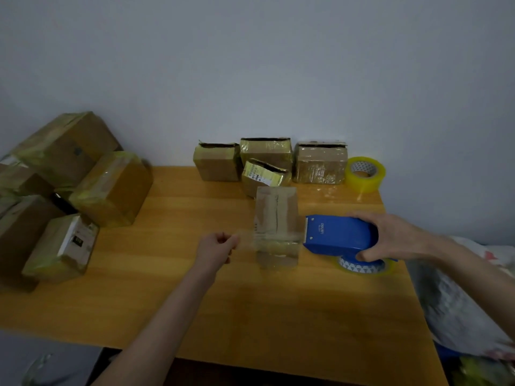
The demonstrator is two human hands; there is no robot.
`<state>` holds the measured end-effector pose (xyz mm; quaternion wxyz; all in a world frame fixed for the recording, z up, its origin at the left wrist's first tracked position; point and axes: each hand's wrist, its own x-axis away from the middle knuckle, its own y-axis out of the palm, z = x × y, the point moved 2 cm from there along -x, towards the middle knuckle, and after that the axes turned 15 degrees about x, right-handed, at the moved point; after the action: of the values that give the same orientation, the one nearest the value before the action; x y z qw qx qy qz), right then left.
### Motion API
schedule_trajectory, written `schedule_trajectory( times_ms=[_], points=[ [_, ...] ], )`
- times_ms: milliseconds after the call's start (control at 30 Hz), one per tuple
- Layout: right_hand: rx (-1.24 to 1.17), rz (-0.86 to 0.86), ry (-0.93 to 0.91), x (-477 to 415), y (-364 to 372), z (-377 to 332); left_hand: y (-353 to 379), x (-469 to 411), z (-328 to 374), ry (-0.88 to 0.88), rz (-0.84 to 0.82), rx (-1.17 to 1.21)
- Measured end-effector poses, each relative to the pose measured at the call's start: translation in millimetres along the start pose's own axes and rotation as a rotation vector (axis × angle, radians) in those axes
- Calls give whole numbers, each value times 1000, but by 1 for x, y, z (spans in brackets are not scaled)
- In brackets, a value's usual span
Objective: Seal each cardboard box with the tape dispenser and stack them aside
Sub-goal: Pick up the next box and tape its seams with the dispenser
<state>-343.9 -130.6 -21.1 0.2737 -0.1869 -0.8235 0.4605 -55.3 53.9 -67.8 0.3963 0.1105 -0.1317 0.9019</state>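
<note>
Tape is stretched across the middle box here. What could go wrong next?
1. The tape strip pinched by the left hand could twist or land crooked on the box.
2. Neither hand steadies the box; pulling the tape dispenser with the right hand could drag or tip it.
3. The pile of boxes on the left looks tilted; another might topple it.
</note>
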Motion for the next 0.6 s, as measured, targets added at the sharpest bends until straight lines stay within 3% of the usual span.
schedule_trajectory(
  times_ms=[600],
  points=[
    [37,-60,53,-20,13,3,8,-12,-17,-115,31,48]
  ],
)
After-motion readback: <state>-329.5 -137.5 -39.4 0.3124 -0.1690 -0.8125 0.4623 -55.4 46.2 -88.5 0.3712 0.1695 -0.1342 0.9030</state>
